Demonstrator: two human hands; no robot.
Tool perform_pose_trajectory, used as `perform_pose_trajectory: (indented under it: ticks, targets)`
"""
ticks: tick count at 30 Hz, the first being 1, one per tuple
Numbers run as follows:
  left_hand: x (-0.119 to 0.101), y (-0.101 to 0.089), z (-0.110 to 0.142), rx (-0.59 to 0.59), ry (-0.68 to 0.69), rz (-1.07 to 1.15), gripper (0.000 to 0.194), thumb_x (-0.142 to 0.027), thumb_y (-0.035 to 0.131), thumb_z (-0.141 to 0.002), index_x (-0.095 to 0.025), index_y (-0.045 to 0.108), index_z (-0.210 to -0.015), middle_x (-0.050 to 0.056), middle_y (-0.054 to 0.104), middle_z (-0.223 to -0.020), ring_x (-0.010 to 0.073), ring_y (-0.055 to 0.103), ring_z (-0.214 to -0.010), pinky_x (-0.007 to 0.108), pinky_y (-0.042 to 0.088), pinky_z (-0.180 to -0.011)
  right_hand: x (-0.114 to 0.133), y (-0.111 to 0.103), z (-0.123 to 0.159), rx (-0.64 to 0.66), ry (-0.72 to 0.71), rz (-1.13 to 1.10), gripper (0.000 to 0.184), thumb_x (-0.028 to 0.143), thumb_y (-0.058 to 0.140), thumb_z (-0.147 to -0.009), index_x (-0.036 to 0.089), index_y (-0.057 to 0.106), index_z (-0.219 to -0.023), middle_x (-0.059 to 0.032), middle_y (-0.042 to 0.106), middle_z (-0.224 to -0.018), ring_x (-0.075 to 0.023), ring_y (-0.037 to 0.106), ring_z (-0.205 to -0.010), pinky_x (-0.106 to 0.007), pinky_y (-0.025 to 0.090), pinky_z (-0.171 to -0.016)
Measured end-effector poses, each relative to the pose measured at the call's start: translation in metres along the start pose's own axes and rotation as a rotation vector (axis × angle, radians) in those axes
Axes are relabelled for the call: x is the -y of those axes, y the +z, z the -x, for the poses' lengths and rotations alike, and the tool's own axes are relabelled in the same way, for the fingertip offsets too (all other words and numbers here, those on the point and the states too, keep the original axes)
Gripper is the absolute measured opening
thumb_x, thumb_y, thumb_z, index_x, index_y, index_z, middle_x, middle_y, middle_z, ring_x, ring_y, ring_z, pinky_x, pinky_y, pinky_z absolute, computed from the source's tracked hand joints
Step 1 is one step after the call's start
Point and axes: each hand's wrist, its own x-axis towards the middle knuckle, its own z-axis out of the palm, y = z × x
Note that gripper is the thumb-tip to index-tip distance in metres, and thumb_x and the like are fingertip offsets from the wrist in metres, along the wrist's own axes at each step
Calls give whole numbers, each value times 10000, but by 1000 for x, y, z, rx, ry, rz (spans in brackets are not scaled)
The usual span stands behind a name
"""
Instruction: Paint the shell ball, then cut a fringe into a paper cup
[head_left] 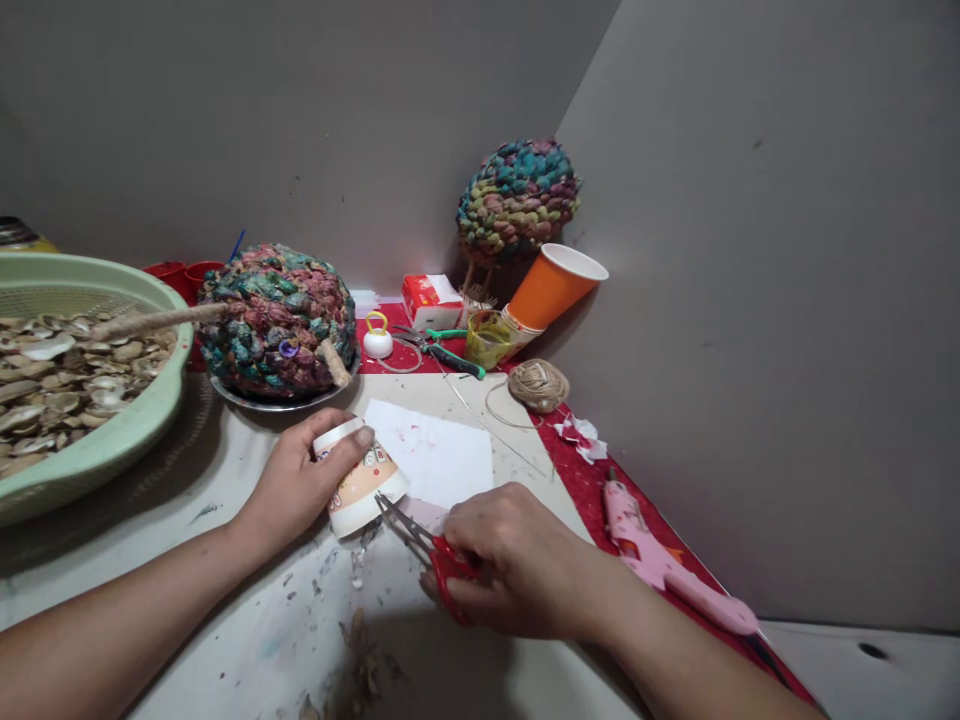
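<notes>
Our left hand (pixel 301 475) curls around the cup (pixel 364 484). Our right hand (pixel 517 565) grips scissors (pixel 450 578), tips at the cup's near end.

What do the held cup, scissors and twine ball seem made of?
Cup: probably paper, smooth-finished; printed pattern and white band suggest it. Scissors: greyish, metal-looking blades; red handles, likely plastic, evenly coloured. Twine ball: matte natural fibre, perhaps jute, given its tan wound strands.

Cup (pixel 364 487) left of scissors (pixel 435 549), perhaps partly over sheet (pixel 446 455).
</notes>
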Motion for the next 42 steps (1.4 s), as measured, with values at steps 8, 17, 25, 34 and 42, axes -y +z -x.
perform_pose_trajectory:
  ticks: [8, 17, 25, 34, 42]
  targets:
    - [4, 1, 0, -23, 24, -51, 409, -574, 663, -811, -184, 677, -935, 17, 670, -791, 177, 564, -668, 257, 449, -582, 7, -2, 0, -43, -11, 126, 171, 212, 615, -737, 166, 549, -587, 12, 574, -545, -100, 308, -505, -295, 142, -551]
    - [2, 2, 0, -32, 33, -71, 405, -563, 663, -809, -178, 683, -932, 27, 677, -791, 184, 572, -662, 261, 451, -569, 5, 4, 1, -145, -69, 96, 169, 145, 584, -670, 173, 479, -541, 31, 529, -491, -96, 259, -483, -291, 144, -540]
    - [4, 0, -1, -10, 19, -17, 395, -563, 665, -821, -183, 669, -928, 6, 658, -771, 174, 574, -682, 258, 464, -599, 1, 2, -1, -302, -139, -190, 335, 138, 584, -779, 191, 329, -568, 80, 330, -501, -78, 228, -493, -241, 187, -505]
    - [-2, 2, 5, -251, 151, 165, 505, -535, 727, -767, -174, 641, -1110, 67, 718, -1079, 240, 619, -988, 297, 497, -844, -1, -5, -2, -163, 52, -695, 412, 405, 657, -864, 179, 460, -582, 15, 479, -575, -86, 396, -507, -207, 337, -480]
    - [0, -1, 4, -195, 100, 234, 521, -532, 731, -769, -158, 681, -1128, 78, 725, -1106, 272, 618, -1042, 324, 477, -903, -8, -12, 2, 121, 138, -886, 580, 630, 679, -814, 161, 470, -545, 31, 414, -510, -83, 379, -508, -209, 321, -475]
